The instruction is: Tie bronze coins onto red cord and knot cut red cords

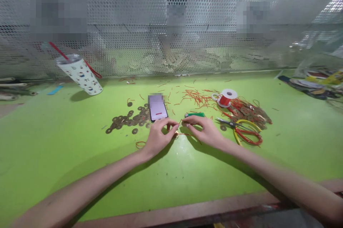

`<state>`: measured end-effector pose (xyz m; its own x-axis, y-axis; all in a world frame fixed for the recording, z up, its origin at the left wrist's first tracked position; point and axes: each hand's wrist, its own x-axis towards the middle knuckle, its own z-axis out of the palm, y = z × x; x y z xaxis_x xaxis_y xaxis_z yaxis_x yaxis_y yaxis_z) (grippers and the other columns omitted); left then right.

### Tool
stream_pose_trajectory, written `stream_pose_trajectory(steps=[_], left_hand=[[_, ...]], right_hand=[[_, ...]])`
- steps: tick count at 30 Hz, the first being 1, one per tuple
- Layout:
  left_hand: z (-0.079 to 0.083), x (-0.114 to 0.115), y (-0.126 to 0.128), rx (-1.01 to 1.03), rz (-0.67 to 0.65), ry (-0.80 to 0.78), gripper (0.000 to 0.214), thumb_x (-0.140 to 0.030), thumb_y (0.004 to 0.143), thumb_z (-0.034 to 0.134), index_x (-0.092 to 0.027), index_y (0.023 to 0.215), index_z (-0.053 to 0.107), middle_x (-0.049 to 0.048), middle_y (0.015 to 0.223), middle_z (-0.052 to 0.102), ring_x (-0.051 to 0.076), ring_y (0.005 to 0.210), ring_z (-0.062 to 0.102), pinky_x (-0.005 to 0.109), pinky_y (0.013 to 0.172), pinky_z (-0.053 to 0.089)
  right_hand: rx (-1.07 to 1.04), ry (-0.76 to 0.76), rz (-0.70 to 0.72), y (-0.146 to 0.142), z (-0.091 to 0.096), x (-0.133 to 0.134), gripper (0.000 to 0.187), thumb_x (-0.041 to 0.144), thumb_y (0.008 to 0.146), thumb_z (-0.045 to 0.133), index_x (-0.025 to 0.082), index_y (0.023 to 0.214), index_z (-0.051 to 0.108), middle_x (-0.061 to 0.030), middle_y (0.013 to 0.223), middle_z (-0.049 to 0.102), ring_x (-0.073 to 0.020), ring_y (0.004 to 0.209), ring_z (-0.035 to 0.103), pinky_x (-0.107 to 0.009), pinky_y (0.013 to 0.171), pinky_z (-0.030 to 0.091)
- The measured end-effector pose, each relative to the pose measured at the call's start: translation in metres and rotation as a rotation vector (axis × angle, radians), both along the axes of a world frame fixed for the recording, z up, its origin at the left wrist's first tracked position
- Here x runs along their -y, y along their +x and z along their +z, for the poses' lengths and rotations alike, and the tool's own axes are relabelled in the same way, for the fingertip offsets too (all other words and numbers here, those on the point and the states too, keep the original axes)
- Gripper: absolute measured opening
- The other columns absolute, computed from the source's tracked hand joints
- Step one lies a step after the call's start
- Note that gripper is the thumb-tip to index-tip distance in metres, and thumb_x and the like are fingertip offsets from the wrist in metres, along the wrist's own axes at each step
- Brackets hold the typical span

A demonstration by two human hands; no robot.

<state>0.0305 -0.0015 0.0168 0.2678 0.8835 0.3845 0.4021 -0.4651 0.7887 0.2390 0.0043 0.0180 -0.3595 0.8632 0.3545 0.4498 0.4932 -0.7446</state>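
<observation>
Low over the green table, my left hand [160, 135] and my right hand [205, 132] face each other with thumb and forefinger pinched. Between them runs a thin red cord [184, 134], gripped at the fingertips of both. A small gold-coloured piece hangs by the left fingertips, partly hidden, so its kind is unclear. Just beyond my right fingers lies a green lighter [195, 114]. A phone [158, 108] rests past my left knuckles. Scissors [248, 133] with red and yellow handles lie to the right of my right hand.
Round holed coins [128, 119] are scattered at left, with more coins [250, 113] heaped at right beside a red cord spool [227, 98]. Cut cord pieces [197, 96] litter the middle. A tumbler [81, 76] with a straw stands before the perforated metal screen [120, 49].
</observation>
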Motion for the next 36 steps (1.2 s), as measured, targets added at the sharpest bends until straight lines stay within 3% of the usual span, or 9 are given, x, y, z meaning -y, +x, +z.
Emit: stream_pose_trajectory(steps=[6, 8, 11, 16, 25, 36], left_hand=[[-0.008, 0.007, 0.001, -0.113, -0.013, 0.251, 0.005, -0.022, 0.093, 0.064, -0.021, 0.089, 0.067, -0.0005, 0.077, 0.07, 0.017, 0.071, 0.058, 0.036, 0.075, 0.043], [-0.007, 0.009, 0.002, -0.147, -0.031, 0.308, 0.005, -0.021, 0.093, 0.064, -0.021, 0.088, 0.066, -0.0007, 0.076, 0.069, 0.016, 0.072, 0.057, 0.036, 0.075, 0.04], [-0.006, 0.011, 0.002, -0.169, -0.047, 0.364, 0.006, -0.019, 0.092, 0.064, -0.02, 0.087, 0.064, -0.0006, 0.076, 0.068, 0.016, 0.072, 0.057, 0.036, 0.075, 0.039], [-0.006, 0.011, 0.003, -0.213, -0.053, 0.375, 0.008, -0.019, 0.092, 0.062, -0.02, 0.084, 0.062, 0.0003, 0.075, 0.067, 0.018, 0.075, 0.056, 0.035, 0.075, 0.038], [-0.004, 0.011, 0.004, -0.316, -0.084, 0.314, 0.013, -0.021, 0.091, 0.056, -0.02, 0.078, 0.057, 0.0011, 0.071, 0.064, 0.018, 0.073, 0.054, 0.038, 0.076, 0.039], [-0.005, 0.01, 0.005, -0.337, -0.101, 0.338, 0.012, -0.018, 0.089, 0.056, -0.019, 0.078, 0.057, 0.0008, 0.069, 0.063, 0.018, 0.071, 0.053, 0.037, 0.075, 0.037]], right_hand=[[-0.123, -0.122, -0.023, -0.002, -0.007, 0.003, 0.017, 0.027, 0.091, 0.061, 0.02, 0.097, 0.075, -0.0085, 0.097, 0.079, -0.0229, 0.086, 0.075, -0.038, 0.08, 0.06], [-0.232, -0.201, -0.025, -0.002, -0.012, 0.004, 0.019, 0.028, 0.09, 0.063, 0.019, 0.102, 0.073, -0.0091, 0.096, 0.079, -0.023, 0.085, 0.076, -0.039, 0.08, 0.061], [-0.408, -0.331, -0.032, -0.004, -0.017, 0.006, 0.027, 0.032, 0.087, 0.068, 0.017, 0.109, 0.068, -0.0097, 0.095, 0.079, -0.023, 0.085, 0.077, -0.039, 0.081, 0.062], [-0.497, -0.396, -0.046, -0.007, -0.016, 0.011, 0.022, 0.037, 0.085, 0.071, 0.018, 0.093, 0.068, -0.008, 0.091, 0.078, -0.0219, 0.085, 0.077, -0.036, 0.081, 0.063], [-0.392, -0.318, -0.082, -0.01, -0.017, 0.017, 0.022, 0.038, 0.089, 0.066, 0.017, 0.096, 0.066, -0.0105, 0.092, 0.077, -0.0252, 0.085, 0.078, -0.038, 0.079, 0.064], [-0.27, -0.159, -0.055, -0.013, -0.015, 0.023, 0.014, 0.027, 0.091, 0.06, 0.017, 0.098, 0.068, -0.0099, 0.095, 0.077, -0.0216, 0.082, 0.077, -0.033, 0.072, 0.062]])
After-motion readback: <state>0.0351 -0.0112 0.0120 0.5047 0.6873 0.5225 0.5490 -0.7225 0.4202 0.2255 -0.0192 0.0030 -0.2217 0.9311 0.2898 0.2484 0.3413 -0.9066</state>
